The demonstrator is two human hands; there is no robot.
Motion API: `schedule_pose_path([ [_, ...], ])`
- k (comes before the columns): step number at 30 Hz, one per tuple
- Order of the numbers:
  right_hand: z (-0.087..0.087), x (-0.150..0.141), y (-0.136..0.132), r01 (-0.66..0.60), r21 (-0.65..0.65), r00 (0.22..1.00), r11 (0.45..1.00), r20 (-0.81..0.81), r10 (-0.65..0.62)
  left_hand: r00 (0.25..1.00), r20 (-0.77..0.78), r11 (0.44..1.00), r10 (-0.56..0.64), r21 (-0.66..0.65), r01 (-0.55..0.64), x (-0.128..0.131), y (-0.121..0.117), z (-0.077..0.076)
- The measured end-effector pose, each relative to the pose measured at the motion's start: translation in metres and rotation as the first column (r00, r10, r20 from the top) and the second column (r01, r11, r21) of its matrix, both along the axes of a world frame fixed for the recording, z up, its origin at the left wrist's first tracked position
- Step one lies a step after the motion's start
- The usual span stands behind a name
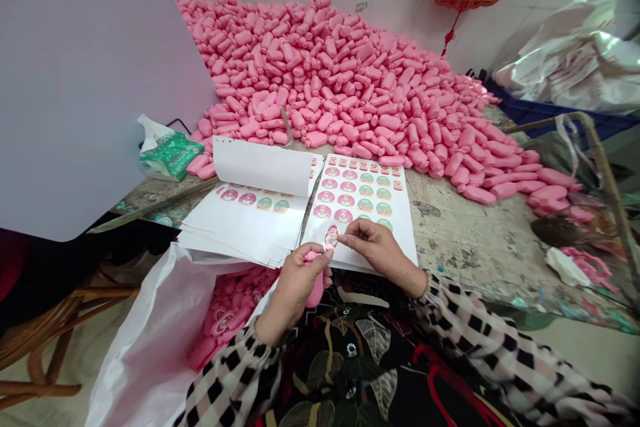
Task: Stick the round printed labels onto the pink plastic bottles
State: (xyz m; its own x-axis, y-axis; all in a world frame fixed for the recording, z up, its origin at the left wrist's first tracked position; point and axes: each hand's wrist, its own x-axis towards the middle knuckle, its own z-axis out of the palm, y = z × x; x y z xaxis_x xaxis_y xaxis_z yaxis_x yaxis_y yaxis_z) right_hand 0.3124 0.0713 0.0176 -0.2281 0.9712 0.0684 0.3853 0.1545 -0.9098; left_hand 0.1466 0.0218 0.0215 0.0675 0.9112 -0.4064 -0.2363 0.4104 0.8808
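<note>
While the left hand (293, 288) wraps a pink bottle-shaped piece (315, 292) at six o'clock, apparently to steady it, the right hand (379, 248) pinches an oval sticker (331, 236), seemingly by its edge to spare the glue. The sticker sheet (407, 233) lies flat near centre, within easy reach; heaped pink pieces (325, 90) fill twelve o'clock, an open white bag (150, 337) seven.

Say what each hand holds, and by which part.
The left hand holds a pink bottle around its upper part; the right hand pinches a sticker by its right edge.
</note>
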Motion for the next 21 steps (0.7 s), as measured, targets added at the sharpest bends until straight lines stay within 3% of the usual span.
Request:
schedule_pose_path([
  [10, 0.002, 0.0, -0.003, 0.033, 0.043, 0.999, 0.999, 0.038, -0.035, 0.99, -0.096, 0.99, -0.103, -0.102, 0.093, -0.007, 0.001, 0.002],
  [16, -0.001, 0.003, 0.0, 0.075, 0.042, 0.997, 0.996, 0.015, -0.075, 0.988, -0.027, 0.981, -0.152, -0.126, 0.147, -0.009, -0.001, 0.0],
  [21, -0.001, 0.005, 0.0, 0.078, -0.024, 0.997, 0.997, -0.027, -0.079, 0.986, 0.156, 0.983, -0.062, -0.159, 0.087, -0.012, -0.001, -0.002],
])
